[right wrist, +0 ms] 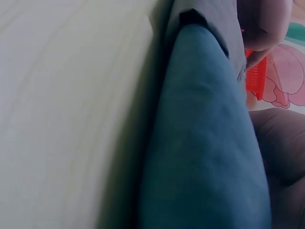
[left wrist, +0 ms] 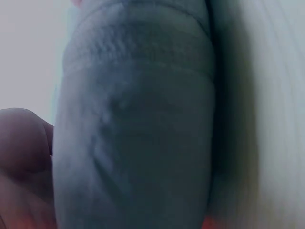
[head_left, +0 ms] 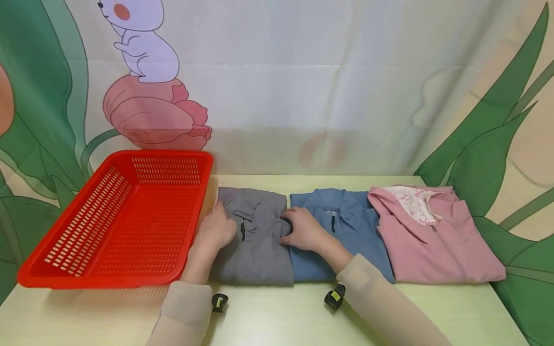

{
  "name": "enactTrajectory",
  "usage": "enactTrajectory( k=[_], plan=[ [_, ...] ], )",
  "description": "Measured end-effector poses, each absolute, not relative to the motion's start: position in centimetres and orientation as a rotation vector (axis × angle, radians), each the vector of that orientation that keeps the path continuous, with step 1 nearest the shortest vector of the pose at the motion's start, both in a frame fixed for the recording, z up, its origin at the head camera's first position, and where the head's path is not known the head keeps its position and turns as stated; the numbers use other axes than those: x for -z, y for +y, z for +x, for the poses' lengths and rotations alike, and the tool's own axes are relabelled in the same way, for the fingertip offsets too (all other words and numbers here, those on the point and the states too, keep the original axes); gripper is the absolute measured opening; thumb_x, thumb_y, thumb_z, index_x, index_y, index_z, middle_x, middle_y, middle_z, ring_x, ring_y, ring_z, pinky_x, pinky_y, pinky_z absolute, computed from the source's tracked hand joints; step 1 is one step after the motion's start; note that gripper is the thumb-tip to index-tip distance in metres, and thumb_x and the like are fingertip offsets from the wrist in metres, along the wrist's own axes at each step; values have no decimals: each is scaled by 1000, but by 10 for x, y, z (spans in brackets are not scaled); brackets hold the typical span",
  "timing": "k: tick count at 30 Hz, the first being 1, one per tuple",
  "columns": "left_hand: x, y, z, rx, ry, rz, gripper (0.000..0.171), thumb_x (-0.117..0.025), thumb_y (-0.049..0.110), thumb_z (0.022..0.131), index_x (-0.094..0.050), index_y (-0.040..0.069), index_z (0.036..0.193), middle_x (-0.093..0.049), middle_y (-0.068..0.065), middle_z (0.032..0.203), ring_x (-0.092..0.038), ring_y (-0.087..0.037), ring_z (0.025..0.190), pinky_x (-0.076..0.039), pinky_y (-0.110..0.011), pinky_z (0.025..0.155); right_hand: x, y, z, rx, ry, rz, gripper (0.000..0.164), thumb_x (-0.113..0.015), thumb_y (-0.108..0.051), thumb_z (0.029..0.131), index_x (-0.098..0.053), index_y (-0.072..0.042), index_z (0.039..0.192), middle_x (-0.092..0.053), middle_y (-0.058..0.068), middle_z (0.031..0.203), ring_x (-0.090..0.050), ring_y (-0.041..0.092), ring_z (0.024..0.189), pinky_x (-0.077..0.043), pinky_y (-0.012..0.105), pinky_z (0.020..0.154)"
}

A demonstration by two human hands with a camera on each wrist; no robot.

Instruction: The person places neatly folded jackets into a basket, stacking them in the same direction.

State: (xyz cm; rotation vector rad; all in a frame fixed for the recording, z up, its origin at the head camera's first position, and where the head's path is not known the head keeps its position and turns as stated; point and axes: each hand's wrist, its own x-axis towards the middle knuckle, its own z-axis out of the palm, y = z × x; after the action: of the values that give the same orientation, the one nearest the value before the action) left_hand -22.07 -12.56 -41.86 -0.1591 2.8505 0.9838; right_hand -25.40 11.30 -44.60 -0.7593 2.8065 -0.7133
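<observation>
A folded grey zip-neck shirt [head_left: 264, 259] lies on the table between my two hands. My left hand [head_left: 216, 228] grips its left edge, with the thumb on top. At the right edge my right hand [head_left: 307, 230] pinches the cloth between curled fingers and thumb, and the fabric wrinkles there. Under the right hand and wrist is a folded blue zip-neck shirt [head_left: 359, 240]. The left wrist view is filled by the grey cloth [left wrist: 133, 133], while the blue cloth [right wrist: 205, 133] is close up in the right wrist view. Fingertips under the grey edges are hidden.
A red plastic basket [head_left: 205, 192] with slotted walls stands at the left, close beside my left forearm. A folded pink garment [head_left: 459, 250] with a patterned lining lies at the far right. A printed curtain [head_left: 277, 96] hangs behind the table [head_left: 272, 317].
</observation>
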Motion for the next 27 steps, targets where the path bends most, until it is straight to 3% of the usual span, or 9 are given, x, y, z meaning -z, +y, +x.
enactTrajectory(
  k=[5,13,17,20,23,27],
  plan=[
    [417,-126,-220,-1107,2849,-178,70,-42,10,94,-19,-9,158,-33,-35,156,-37,-51,140,-31,-59,115,444,109,-254,671,2826,-757,59,-85,-18,84,-62,7,133,-53,26,144,-45,43,137,-35,53,113],
    [425,-126,-222,-1160,2924,-179,73,-48,3,88,-26,-9,157,-41,-37,149,-42,-53,135,-34,-59,113,441,101,-249,796,2827,-667,53,-84,-11,84,-65,6,131,-66,21,128,-62,36,120,-51,47,99],
    [425,-124,-220,-1137,2946,-171,73,-49,2,88,-26,-10,156,-41,-41,146,-40,-55,134,-32,-60,114,433,101,-243,869,2752,-529,46,-80,-10,88,-66,7,128,-73,19,100,-74,27,80,-60,39,76],
    [425,-123,-219,-1119,2952,-178,72,-49,2,88,-27,-10,156,-41,-42,145,-40,-55,134,-31,-60,114,427,103,-242,893,2668,-442,33,-79,-11,90,-67,7,115,-68,13,72,-67,20,50,-58,32,58],
    [427,-124,-218,-1113,2948,-196,72,-49,2,88,-27,-9,156,-40,-42,144,-40,-55,133,-31,-61,113,426,102,-243,850,2646,-427,29,-79,-15,91,-66,4,107,-64,8,66,-65,17,47,-56,30,56],
    [430,-126,-215,-1102,2919,-213,73,-47,5,89,-24,-7,158,-37,-43,145,-38,-57,135,-30,-62,114,430,97,-242,737,2711,-469,38,-81,-23,89,-66,3,113,-67,8,80,-66,18,63,-54,34,63]
  ],
)
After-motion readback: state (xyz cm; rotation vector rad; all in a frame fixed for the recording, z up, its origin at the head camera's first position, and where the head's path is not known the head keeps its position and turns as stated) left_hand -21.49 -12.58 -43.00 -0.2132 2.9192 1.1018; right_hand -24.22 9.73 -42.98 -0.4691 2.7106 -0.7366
